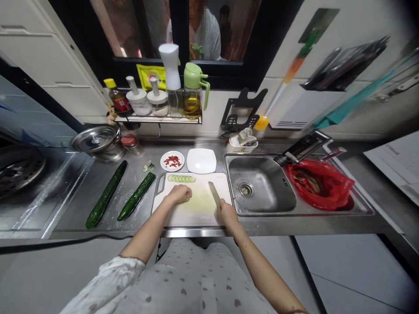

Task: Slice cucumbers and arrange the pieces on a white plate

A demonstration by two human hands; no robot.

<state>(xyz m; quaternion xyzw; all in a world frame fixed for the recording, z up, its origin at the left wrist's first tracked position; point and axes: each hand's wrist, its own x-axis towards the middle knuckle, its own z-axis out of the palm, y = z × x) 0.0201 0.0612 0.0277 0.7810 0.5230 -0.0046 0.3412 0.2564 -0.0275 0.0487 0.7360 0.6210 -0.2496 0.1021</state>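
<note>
Between my left hand (180, 194) and right hand (227, 214), the middle of the cutting board (196, 216) offered open room, bounded by the knife (214, 194) slanting forward on the right. Ahead, a row of cucumber slices (181, 179) blocked the board's far left, and past its edge the small plate (172, 169) and white dish (201, 161) left me only a narrow gap. Leftward, two cucumbers (136, 197) barred the way, a strip of bare table (122, 192) between them; rightward, the sink (268, 185) lay open up to the faucet (306, 147) and red bag (337, 194).
</note>
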